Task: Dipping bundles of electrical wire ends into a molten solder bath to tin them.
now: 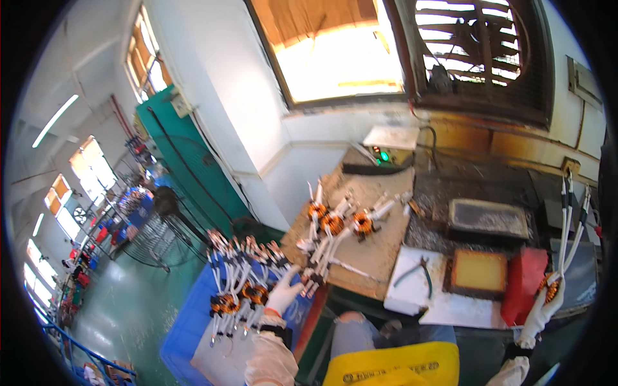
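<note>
My right hand (539,315), in a white glove, grips a copper-wound toroidal coil (552,291) at the far right. Long white-sleeved leads (568,231) rise upright from that coil. My left hand (282,294), also gloved, is over the right edge of a blue bin (177,334), with thumb and forefinger apart. Just beside its fingertips are the bare copper lead ends (311,282) of coils lying on a brown board. In the bin lie several coils (225,304) with white leads and copper ends.
Coils (332,224) rest on the brown board (380,257). Pliers (421,276) lie on white paper, beside a yellowish-filled tray (478,271) and a red block (524,286). Behind are a grey-surfaced rectangular pot (488,219) and a box with lit indicators (389,153). A fan (161,231) stands left.
</note>
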The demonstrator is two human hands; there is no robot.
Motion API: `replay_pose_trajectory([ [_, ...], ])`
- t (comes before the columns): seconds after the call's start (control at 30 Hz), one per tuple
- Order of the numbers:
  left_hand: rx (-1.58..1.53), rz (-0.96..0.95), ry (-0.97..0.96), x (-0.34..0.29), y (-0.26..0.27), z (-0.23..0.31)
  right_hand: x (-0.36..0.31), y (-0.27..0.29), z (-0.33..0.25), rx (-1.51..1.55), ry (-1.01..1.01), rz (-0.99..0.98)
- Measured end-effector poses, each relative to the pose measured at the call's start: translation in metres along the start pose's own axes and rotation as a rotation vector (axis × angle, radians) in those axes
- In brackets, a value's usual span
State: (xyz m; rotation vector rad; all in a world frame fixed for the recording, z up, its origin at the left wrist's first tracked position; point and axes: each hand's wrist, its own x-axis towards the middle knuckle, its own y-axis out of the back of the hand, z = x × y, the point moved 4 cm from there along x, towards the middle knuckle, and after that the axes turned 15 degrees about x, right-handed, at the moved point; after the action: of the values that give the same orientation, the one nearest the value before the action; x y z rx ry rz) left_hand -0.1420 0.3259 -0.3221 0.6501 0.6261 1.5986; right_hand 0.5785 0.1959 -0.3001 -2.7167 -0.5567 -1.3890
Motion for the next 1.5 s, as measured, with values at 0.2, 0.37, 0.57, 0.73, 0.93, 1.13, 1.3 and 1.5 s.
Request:
replay_pose_trajectory([
  [0.2, 0.007, -0.038, -0.020, -0.002, -0.017, 0.000, -0.001, 0.020, 0.015, 0.152, -0.070, 0.035],
  [0.37, 0.130, 0.053, -0.103, -0.009, -0.001, 0.002, 0.018, -0.005, -0.056, 0.083, 0.103, 0.040],
  [0.57, -0.061, 0.057, 0.031, 0.009, 0.001, -0.031, 0.004, -0.016, -0.037, 0.097, 0.031, 0.020],
  [0.73, -0.018, 0.036, -0.003, 0.009, 0.011, 0.007, -0.003, -0.008, -0.043, 0.026, 0.070, 0.026],
  [0.93, 0.050, 0.049, -0.032, -0.011, 0.008, -0.014, 0.004, -0.009, -0.047, 0.079, 0.056, -0.011],
  [1.13, 0.089, -0.027, -0.122, 0.003, -0.016, -0.009, 0.005, 0.011, 0.000, 0.134, -0.034, -0.004],
  [1.3, 0.168, -0.027, -0.125, 0.001, -0.013, 0.022, 0.011, 0.014, -0.030, 0.249, -0.069, 0.110],
  [1.5, -0.203, -0.104, -0.064, 0.005, -0.006, -0.058, 0.014, -0.021, -0.056, 0.150, 0.041, 0.040],
])
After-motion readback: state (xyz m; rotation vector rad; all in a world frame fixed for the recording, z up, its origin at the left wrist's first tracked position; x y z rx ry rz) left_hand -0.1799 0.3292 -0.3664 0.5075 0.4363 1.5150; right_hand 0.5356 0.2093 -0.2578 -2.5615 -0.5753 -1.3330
